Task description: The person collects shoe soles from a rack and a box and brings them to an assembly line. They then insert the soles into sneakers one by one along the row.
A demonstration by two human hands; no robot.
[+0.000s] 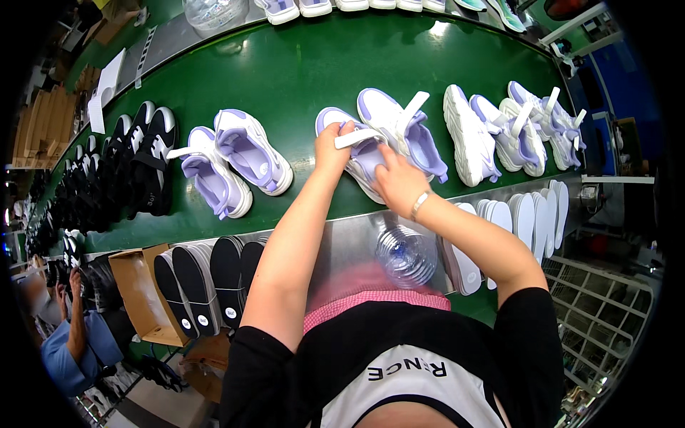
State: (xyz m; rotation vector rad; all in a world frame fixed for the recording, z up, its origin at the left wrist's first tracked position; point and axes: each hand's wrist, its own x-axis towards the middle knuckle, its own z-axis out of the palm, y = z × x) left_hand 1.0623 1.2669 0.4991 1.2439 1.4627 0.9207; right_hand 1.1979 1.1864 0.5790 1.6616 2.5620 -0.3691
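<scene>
A white and lilac sneaker [332, 115] lies on the green bench top in front of me, its toe pointing away. My left hand [331, 151] is closed on its left side, beside the white strap [359, 137] lying across the upper. My right hand [401, 182], with a light band at the wrist, has its fingers apart at the lilac opening of the same shoe. The fingertips are partly hidden inside it. Close against it on the right lies a matching sneaker [379, 108], its strap [414, 106] sticking up.
More white and lilac sneakers [467, 139] lie right, with another pair [250, 153] left. Black shoes [153, 160] line the far left. Along the near ledge are black insoles [227, 274], white insoles [524, 221] and a clear plastic bottle [407, 255]. Another person [78, 349] stands lower left.
</scene>
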